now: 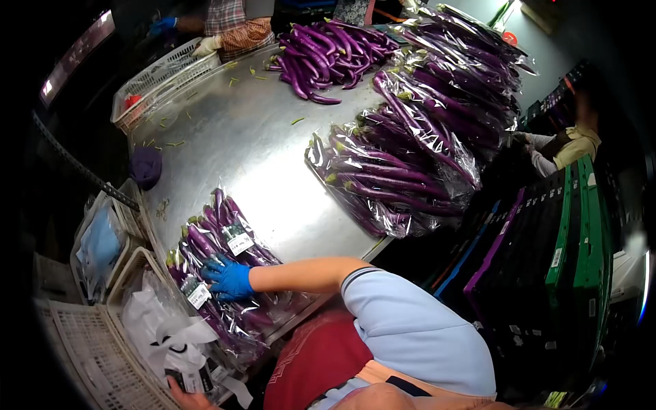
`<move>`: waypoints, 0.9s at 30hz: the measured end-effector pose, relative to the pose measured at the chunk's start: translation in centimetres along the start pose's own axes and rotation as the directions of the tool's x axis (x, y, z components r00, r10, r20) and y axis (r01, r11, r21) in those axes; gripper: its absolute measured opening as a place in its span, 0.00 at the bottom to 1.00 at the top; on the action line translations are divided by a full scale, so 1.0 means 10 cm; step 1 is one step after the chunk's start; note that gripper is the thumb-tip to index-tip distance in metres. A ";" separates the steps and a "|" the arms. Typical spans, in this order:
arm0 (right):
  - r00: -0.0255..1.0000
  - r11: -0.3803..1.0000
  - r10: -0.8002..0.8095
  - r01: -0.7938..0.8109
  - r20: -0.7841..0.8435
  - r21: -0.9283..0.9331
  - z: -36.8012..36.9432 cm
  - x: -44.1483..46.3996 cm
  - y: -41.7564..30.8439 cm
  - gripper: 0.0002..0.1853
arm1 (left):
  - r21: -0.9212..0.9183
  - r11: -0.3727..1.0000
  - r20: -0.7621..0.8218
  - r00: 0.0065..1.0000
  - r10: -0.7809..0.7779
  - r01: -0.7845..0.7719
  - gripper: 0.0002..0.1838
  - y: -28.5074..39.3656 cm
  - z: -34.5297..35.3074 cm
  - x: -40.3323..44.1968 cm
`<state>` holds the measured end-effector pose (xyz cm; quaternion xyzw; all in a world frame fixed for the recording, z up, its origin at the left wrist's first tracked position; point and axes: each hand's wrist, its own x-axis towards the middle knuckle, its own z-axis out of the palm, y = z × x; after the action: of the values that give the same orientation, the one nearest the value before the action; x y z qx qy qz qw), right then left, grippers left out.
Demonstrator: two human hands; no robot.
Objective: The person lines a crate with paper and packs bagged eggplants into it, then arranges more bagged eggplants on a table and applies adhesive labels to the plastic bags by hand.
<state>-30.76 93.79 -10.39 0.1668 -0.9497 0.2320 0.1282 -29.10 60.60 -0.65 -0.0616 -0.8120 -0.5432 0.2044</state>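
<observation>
My right hand, in a blue glove, lies with its fingers spread on clear bags of long purple eggplants at the table's near left edge. White labels show on these bags, one on each side of the glove. Low in the view, my bare left hand is closed on a strip of black-and-white labels. Pale backing tape curls beside it over a basket; part of the left hand is cut off by the dark edge.
Bagged eggplants are piled along the right side of the metal table, with loose eggplants at the back. Plastic baskets stand at left, stacked crates at right. Co-workers' sleeves show behind the table.
</observation>
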 end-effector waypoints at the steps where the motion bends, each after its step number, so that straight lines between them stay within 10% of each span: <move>1: 0.999 1.000 -0.023 0.023 -0.042 0.009 0.03 -0.02 -0.01 0.29 | -0.204 0.965 0.069 0.986 -0.154 0.165 0.07 0.12 -0.04 0.02; 5: 0.983 0.934 0.179 -0.158 -0.037 0.321 -1.03 -0.32 0.08 0.26 | -0.592 0.534 0.379 0.794 -0.476 0.603 0.11 0.41 -0.07 0.01; 8: 0.759 0.896 0.290 -0.430 -0.583 -0.115 -1.54 -1.46 0.73 0.27 | -0.591 0.380 0.533 0.698 -0.479 0.712 0.14 0.53 0.01 -0.10; 11: 0.478 0.217 0.809 -0.783 -0.342 -0.582 -2.46 -2.34 0.67 0.37 | -0.551 0.320 0.613 0.635 -0.471 0.770 0.18 0.61 0.18 -0.22; 13: 0.595 0.347 0.763 -0.706 -0.252 -0.618 -2.51 -2.95 0.86 0.38 | -0.528 0.361 0.610 0.639 -0.468 0.769 0.19 0.63 0.33 -0.27; 16: 0.622 0.162 0.752 -0.497 -0.219 -0.852 -2.45 -3.04 1.08 0.37 | -0.458 0.370 0.658 0.588 -0.470 0.809 0.15 0.77 0.52 -0.27; 20: 0.782 0.363 0.587 -0.483 -0.207 -0.797 -2.78 -3.10 1.26 0.17 | -0.453 0.372 0.666 0.585 -0.463 0.810 0.13 1.00 0.69 -0.31; 24: 0.667 0.654 0.708 -0.743 -0.231 -0.142 -3.48 -2.59 0.88 0.18 | -0.435 0.382 0.706 0.573 -0.417 0.815 0.14 1.07 0.63 -0.33; 27: 0.587 0.568 0.797 -0.650 -0.142 0.504 -3.54 -2.17 0.71 0.20 | -0.454 0.395 0.716 0.591 -0.371 0.799 0.14 1.19 0.65 -0.36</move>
<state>-7.75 122.49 10.26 -0.2673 -0.8227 0.4784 0.1513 -23.75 71.67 5.98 0.0248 -0.4986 -0.8214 -0.2760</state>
